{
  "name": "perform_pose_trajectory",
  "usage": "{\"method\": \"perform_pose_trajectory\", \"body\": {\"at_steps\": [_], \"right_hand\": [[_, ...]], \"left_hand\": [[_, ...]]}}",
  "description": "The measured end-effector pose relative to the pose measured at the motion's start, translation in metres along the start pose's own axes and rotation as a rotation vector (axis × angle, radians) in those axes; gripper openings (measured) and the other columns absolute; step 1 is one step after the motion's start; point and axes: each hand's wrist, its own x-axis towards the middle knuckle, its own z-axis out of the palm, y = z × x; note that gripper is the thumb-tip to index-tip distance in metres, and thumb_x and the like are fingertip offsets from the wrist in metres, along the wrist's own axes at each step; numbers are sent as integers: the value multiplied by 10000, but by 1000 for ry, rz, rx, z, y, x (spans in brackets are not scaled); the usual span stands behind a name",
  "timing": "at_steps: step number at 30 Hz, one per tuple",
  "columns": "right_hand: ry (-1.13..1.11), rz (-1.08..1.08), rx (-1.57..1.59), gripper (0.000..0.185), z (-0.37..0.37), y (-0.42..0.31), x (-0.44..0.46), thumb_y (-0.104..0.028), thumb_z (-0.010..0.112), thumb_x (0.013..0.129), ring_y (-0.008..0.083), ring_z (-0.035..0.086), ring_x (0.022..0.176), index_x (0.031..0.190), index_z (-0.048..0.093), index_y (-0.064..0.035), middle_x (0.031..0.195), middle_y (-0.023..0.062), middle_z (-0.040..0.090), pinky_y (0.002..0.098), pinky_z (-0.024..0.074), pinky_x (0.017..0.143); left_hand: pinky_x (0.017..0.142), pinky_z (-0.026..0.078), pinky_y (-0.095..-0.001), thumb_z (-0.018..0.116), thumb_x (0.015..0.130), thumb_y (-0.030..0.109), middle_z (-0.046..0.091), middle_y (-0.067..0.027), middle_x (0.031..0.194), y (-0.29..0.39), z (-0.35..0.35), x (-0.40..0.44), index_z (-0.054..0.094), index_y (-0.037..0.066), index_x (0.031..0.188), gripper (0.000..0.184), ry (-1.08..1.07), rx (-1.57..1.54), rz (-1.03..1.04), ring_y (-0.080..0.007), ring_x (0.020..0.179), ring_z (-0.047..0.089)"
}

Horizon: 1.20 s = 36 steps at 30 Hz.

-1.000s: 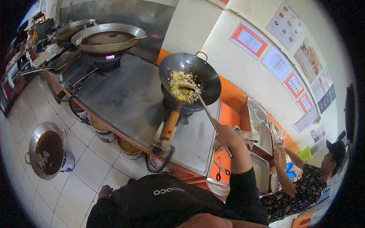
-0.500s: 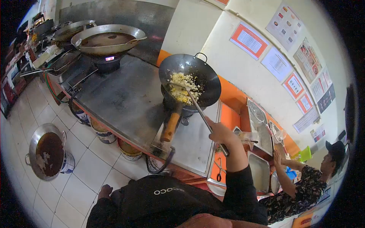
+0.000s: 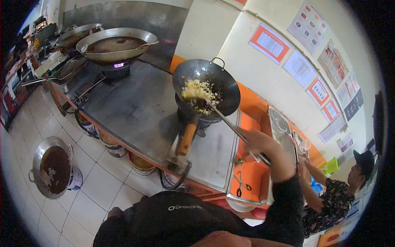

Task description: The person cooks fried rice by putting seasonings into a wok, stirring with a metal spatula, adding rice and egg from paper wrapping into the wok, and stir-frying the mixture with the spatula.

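Note:
My right hand point(image 3: 260, 142) is wrapped round the steel handle of a long-handled wok spatula point(image 3: 231, 124). The spatula's head is in a black wok point(image 3: 228, 92), blurred by motion among yellow and white crumbly food point(image 3: 200, 88), which looks like scrambled egg. The wok sits tilted on a burner, and its wooden handle point(image 3: 188, 139) points towards me with no hand on it. Low beside my body, my left hand point(image 3: 115, 212) shows only in part over the tiled floor, its fingers not readable.
A wide pan of dark oil point(image 3: 117, 44) stands on the back-left burner. On the floor at left, another oil pan point(image 3: 53, 142) rests on a tub. Scissors point(image 3: 242, 185) lie on the orange counter point(image 3: 254, 164). A co-worker point(image 3: 349, 181) stands at right by metal trays.
My right hand has moved right and slightly up, pulling the spatula's handle back across the wok. The food has shifted, and the scissors show more fully. The co-worker's hands are lower.

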Motion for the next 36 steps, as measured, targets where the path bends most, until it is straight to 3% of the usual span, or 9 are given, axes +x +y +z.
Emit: {"method": "perform_pose_trajectory", "body": {"at_steps": [2, 4, 5, 12, 15, 18, 22, 28, 36], "right_hand": [[136, 36, 53, 702, 16, 3, 36, -87, 506, 641, 360, 569, 780, 1292, 243, -96, 801, 239, 569, 414, 444, 675], [128, 192, 195, 701, 7, -13, 47, -93, 513, 640, 363, 566, 800, 1290, 250, -92, 821, 251, 565, 417, 439, 694], [147, 121, 172, 704, 6, -8, 40, -96, 514, 639, 362, 563, 816, 1291, 248, -90, 835, 259, 561, 414, 436, 711], [215, -18, 210, 698, 54, -38, 15, -116, 549, 621, 344, 565, 823, 1271, 296, -91, 865, 251, 559, 378, 431, 730], [421, -34, 379, 674, 76, -42, 101, -93, 543, 630, 315, 568, 616, 1258, 299, -57, 737, 235, 561, 370, 447, 586], [500, -10, 678, 592, 82, -30, 150, -49, 523, 645, 225, 517, 448, 1212, 355, -37, 605, 143, 536, 333, 411, 436], [440, -38, 1329, 491, 52, -37, 110, -15, 511, 658, 145, 457, 381, 1141, 426, -37, 551, 54, 488, 291, 351, 355], [550, 186, 384, 633, 72, -26, 138, -56, 494, 669, 319, 557, 680, 1268, 289, -70, 760, 195, 565, 390, 443, 608], [169, 209, 136, 663, 13, -18, 6, -44, 436, 650, 346, 582, 735, 1284, 274, -151, 751, 246, 565, 412, 455, 656]], "left_hand": [[809, 435, -376, 538, 727, 381, 573, -180, 975, 66, -61, -39, 593, 11, 917, 419, -23, 71, -33, -307, 961, 528], [796, 441, -374, 551, 730, 375, 579, -173, 962, 6, 6, 104, 602, 40, 913, 386, 22, 464, 260, -315, 938, 535], [790, 442, -378, 515, 766, 348, 581, -157, 968, 28, -17, 73, 607, 69, 910, 328, 239, -162, 124, -311, 927, 539], [786, 448, -367, 495, 772, 317, 574, -128, 988, 71, -44, -6, 604, 87, 916, 292, 68, 125, 130, -264, 922, 553], [771, 454, -371, 478, 779, 345, 566, -132, 998, 67, -71, -52, 612, 98, 902, 307, -115, 278, 119, -266, 913, 556], [756, 460, -372, 461, 786, 369, 574, -134, 976, -45, 24, 100, 619, 93, 881, 332, 45, 78, 58, -281, 887, 563], [730, 460, -401, 434, 802, 367, 593, -137, 896, -44, 13, 93, 616, 49, 800, 366, 394, 280, 321, -308, 821, 570], [727, 463, -395, 437, 807, 328, 595, -133, 884, -25, 24, 65, 614, 46, 777, 335, 14, 415, 254, -299, 804, 572], [739, 460, -379, 469, 799, 318, 584, -132, 929, -36, 31, 82, 608, 55, 837, 300, 291, -2, 315, -285, 858, 555]]}}
